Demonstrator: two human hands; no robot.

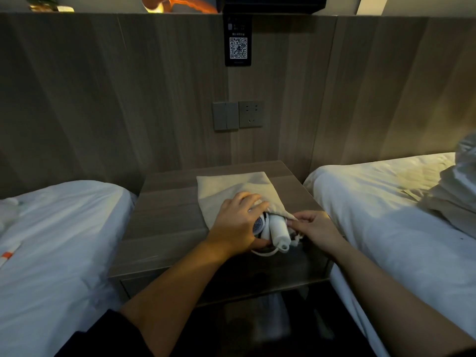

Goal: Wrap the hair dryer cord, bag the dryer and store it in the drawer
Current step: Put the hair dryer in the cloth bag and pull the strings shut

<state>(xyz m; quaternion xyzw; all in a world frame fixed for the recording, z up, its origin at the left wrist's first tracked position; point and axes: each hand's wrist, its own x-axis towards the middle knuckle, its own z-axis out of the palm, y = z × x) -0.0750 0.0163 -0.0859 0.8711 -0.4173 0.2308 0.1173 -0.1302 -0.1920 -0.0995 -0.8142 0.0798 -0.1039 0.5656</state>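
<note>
Background: a wood-panelled wall carried a switch, a socket and a QR card; a wooden desk stood between a left bed and a right bed.
Hidden: the front of the hair dryer was inside the bag, and the left hand covered most of its head; the things along the top edge were cut off.
Hard to make out: the space under the desk was dark, so no drawer could be told for sure.
Hair dryer: white, handle folded against the body, grille end showing; it lay on the desk, halfway into the bag's mouth.
Cord: a white cord looped out under the dryer onto the desk.
Bag: beige cloth, lying flat, mouth toward the person.
Left hand: fingers curled over the dryer's head at the bag's mouth, gripping it.
Right hand: pinched the edge of the bag's mouth, beside the dryer's handle.
</note>
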